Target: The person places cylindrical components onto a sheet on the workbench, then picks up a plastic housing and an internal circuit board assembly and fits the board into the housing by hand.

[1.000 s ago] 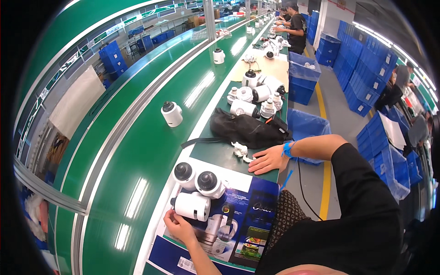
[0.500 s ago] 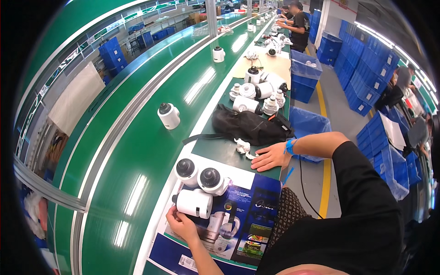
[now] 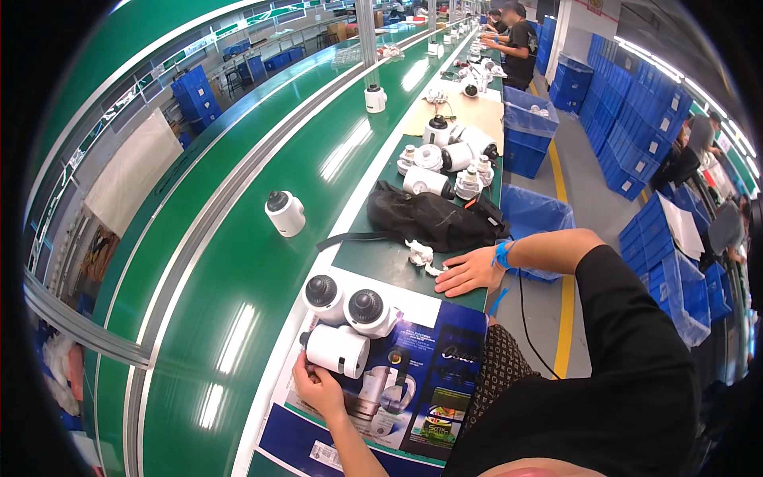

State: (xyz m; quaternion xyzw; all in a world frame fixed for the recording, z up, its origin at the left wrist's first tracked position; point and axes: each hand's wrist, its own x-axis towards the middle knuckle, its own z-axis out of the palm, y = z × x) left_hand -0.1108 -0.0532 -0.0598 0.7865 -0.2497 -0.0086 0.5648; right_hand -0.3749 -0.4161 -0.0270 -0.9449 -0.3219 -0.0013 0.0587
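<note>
A white cylindrical appliance housing [image 3: 337,352] lies on its side on a printed cardboard sheet [image 3: 373,457]. My left hand [image 3: 319,391] is at its left end, fingers bent against the lower edge; some fingertips are hidden. Just behind it, two similar housings with black ribbed tops stand upright, a left one [image 3: 324,300] and a right one [image 3: 370,312]. My right hand [image 3: 467,273] lies flat on the green bench, fingers stretched out and holding nothing. Beside its fingertips is a crumpled white scrap [image 3: 420,254]. A blue band circles my right wrist.
A black bag [image 3: 425,219] lies beyond my right hand, with several white housings [image 3: 427,182] behind it. On the green conveyor [image 3: 214,318] at left stands another housing [image 3: 284,214]. Blue bins [image 3: 536,219] line the right side. A person [image 3: 518,48] works farther along.
The housings on the conveyor have moved slightly toward me. My left hand has shifted a little at the end of the lying housing. My right hand stays in place.
</note>
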